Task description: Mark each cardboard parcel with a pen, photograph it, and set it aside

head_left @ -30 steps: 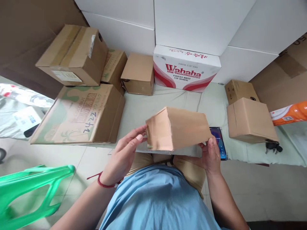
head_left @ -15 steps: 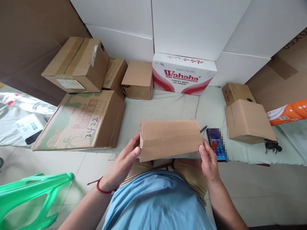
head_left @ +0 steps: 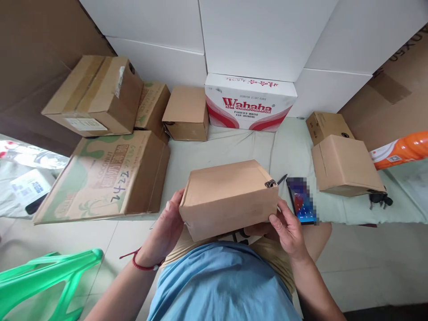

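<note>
A plain brown cardboard box [head_left: 230, 196] is held in front of my body, above the edge of the cloth-covered surface. My left hand [head_left: 172, 218] grips its left end, with some fingers hidden behind the cardboard. At the lower right corner my right hand [head_left: 286, 225] holds the other end, thumb on the near side. The box is tilted, showing its top and near faces, and a dark torn patch marks the top's right corner. Just right of the box lie a phone [head_left: 301, 200] with a lit screen and a dark pen [head_left: 282, 179].
At the left stand a coconut carton [head_left: 90, 178], a taped box [head_left: 96, 93] and small boxes. A white-and-red Wahaha carton [head_left: 249, 104] leans by the wall. On the right are a brown box [head_left: 347, 165], keys [head_left: 379, 199] and an orange bottle [head_left: 404, 149]. A green stool [head_left: 50, 276] stands lower left.
The box has turned in my hands, so its larger top face and the dark torn corner now show. Both hands moved with it. The view has shifted slightly.
</note>
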`<state>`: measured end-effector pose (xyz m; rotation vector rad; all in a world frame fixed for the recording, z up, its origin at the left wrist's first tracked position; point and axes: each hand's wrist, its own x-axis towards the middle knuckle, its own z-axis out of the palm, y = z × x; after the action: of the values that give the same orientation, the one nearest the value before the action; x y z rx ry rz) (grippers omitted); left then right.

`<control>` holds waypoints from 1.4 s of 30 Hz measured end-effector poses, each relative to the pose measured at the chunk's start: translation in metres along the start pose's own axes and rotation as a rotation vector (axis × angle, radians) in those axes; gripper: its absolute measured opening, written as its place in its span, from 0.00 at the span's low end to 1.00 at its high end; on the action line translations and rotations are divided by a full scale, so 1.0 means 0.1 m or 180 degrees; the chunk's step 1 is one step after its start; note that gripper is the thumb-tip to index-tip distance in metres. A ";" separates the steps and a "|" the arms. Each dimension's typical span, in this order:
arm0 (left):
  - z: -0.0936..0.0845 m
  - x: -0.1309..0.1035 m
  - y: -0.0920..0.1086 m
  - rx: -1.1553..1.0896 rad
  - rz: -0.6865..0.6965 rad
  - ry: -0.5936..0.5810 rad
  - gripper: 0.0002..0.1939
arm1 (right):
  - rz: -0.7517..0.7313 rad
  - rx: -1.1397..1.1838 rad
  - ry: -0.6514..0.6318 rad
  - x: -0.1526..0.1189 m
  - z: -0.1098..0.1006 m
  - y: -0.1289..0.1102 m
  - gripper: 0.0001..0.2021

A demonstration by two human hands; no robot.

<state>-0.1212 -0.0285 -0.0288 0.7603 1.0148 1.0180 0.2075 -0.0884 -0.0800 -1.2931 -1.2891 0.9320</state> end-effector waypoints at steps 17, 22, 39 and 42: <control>0.15 0.07 -0.06 -0.0223 -0.0152 0.0169 0.31 | -0.0420 0.0242 0.0231 0.03 -0.11 -0.10 0.23; 0.12 0.09 -0.05 -0.0208 -0.0163 0.0203 0.31 | -0.0575 0.0182 0.0124 0.09 -0.03 -0.19 0.23; 0.07 0.40 -0.14 -0.0575 -0.0585 0.0932 0.19 | -0.1508 -0.0893 -0.0568 0.13 0.16 -0.74 0.34; 0.09 0.41 -0.12 -0.0471 -0.0032 0.0841 0.23 | -0.0970 -0.0483 -0.0430 0.05 0.15 -0.71 0.27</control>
<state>-0.1017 0.0046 -0.0486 0.5072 1.1528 1.1922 0.1809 -0.0899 -0.0126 -1.1204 -1.6361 0.7256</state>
